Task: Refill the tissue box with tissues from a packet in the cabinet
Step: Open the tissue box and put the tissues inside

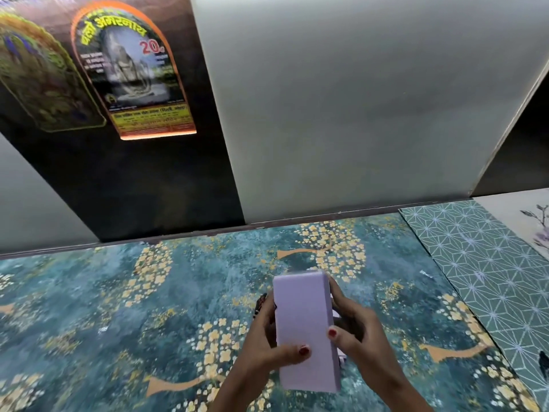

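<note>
both-hand side grip (264,337) (353,331) on lilac tissue box (303,325)

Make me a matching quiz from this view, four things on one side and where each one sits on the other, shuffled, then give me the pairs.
Things:
1. lilac tissue box
2. arched poster
3. green geometric sheet
4. left hand

Places:
A. on the dark panel, upper left
B. flat at the right, beside the floral teal surface
C. gripping the box's left side
D. held between both hands, over the floral teal surface

Pairs: 1-D, 2-A, 3-B, 4-C. The right hand grips the box's other side.
</note>
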### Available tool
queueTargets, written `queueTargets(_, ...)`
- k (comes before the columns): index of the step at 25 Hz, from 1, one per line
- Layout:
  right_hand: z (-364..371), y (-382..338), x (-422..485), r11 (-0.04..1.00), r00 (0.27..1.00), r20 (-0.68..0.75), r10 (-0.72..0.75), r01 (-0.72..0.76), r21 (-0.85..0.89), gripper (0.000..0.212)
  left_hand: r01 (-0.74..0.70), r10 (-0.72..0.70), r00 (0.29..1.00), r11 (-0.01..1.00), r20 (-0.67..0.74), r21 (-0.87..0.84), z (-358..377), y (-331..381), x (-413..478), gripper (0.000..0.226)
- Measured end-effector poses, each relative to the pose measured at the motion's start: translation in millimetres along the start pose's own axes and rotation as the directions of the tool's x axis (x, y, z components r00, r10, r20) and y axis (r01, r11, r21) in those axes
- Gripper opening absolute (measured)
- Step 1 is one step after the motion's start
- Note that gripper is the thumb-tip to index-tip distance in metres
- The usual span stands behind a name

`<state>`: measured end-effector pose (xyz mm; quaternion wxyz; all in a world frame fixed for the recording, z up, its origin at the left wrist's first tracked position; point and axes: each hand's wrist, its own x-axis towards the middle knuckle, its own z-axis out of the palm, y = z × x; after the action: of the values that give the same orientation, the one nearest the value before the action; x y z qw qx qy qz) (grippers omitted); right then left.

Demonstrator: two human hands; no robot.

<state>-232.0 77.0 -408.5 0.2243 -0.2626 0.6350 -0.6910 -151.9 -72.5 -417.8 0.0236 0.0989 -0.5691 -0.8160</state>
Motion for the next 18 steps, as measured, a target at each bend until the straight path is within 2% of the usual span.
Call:
queueTargets(1, -1.6, -2.9, -0.3, 1.000, 1.000, -0.007, -0.008, 0.009, 0.024, 0.061, 0.009, -0.009, 1.000, 0.999, -0.011, -0.032, -1.6, 2.1, -3.0, 0.110)
queueTargets(2, -3.9, -3.6, 0.7, 0.993, 0.999, -0.034, -0.004, 0.008, 0.122, 0.052, 0.032, -0.037, 0.999, 0.991, -0.035, -0.131, -6.1, 0.8, -4.5, 0.104)
queueTargets(3, -8.3, -4.0, 1.0, 0.955, 1.000, -0.007, -0.005, 0.007, 0.296, 0.054, 0.045, -0.058, 0.997, 0.959, -0.041, -0.279, -11.9, -2.9, -4.0, 0.095)
queueTargets(4, -12.2, -4.2, 1.6, 0.863, 0.995, 0.094, -0.046, -0.008, 0.506, 0.063, 0.036, -0.038, 0.999, 0.911, 0.002, -0.410, -18.4, -5.4, -5.1, 0.088)
queueTargets(5, -17.9, -10.6, 0.7, 0.841, 0.990, 0.043, -0.132, 0.089, 0.533, 0.064, 0.016, 0.006, 0.999, 0.878, 0.045, -0.478, -22.4, -6.0, -5.2, 0.080)
queueTargets(6, -33.5, -16.8, 0.0, 0.788, 0.994, -0.071, -0.083, 0.109, 0.606, 0.058, -0.066, 0.088, 0.996, 0.860, 0.020, -0.506, -24.5, -5.4, -4.0, 0.069)
queueTargets(7, -44.1, -8.0, -2.7, 0.723, 0.997, -0.073, -0.019, 0.064, 0.688, 0.055, -0.137, 0.130, 0.990, 0.831, -0.052, -0.539, -39.6, -11.1, -5.2, 0.060)
queueTargets(8, -54.9, 8.8, -4.8, 0.680, 0.999, -0.034, 0.009, 0.019, 0.733, 0.059, -0.128, 0.102, 0.992, 0.809, -0.077, -0.573, -57.6, -20.4, -7.0, 0.058)
queueTargets(10, -74.4, 38.9, -8.8, 0.714, 0.997, -0.039, 0.067, -0.021, 0.699, 0.071, -0.049, 0.025, 0.999, 0.787, -0.048, -0.615, -91.0, -38.9, -5.9, 0.066)
queueTargets(12, -91.3, 52.2, -11.1, 0.764, 0.967, -0.112, 0.231, -0.109, 0.636, 0.077, -0.055, 0.026, 0.998, 0.798, -0.057, -0.601, -128.3, -60.3, -6.6, 0.071)
queueTargets(13, -99.4, 56.0, -7.4, 0.779, 0.933, -0.119, 0.341, -0.209, 0.590, 0.076, -0.054, -0.005, 0.995, 0.811, -0.098, -0.582, -145.0, -65.4, -8.5, 0.071)
queueTargets(14, -110.8, 59.2, -5.6, 0.720, 0.862, -0.112, 0.495, -0.334, 0.608, 0.069, -0.070, -0.024, 0.986, 0.831, -0.162, -0.551, -155.8, -66.4, -12.9, 0.071)
queueTargets(15, -119.5, 70.2, -3.4, 0.731, 0.791, -0.222, 0.570, -0.365, 0.577, 0.056, -0.058, -0.056, 0.977, 0.860, -0.207, -0.507, -158.1, -62.9, -15.3, 0.072)
queueTargets(16, -124.1, 76.3, -1.9, 0.770, 0.733, -0.337, 0.591, -0.388, 0.506, 0.045, 0.001, -0.142, 0.958, 0.869, -0.248, -0.495, -158.6, -61.1, -13.8, 0.073)
queueTargets(17, -125.5, 78.8, -0.7, 0.790, 0.701, -0.396, 0.593, -0.409, 0.457, 0.038, 0.114, -0.289, 0.903, 0.874, -0.318, -0.472, -161.3, -61.4, -10.5, 0.068)
queueTargets(18, -125.3, 81.8, 2.0, 0.806, 0.684, -0.436, 0.585, -0.428, 0.409, 0.035, 0.178, -0.368, 0.809, 0.897, -0.459, -0.405, -165.4, -67.8, -5.0, 0.056)
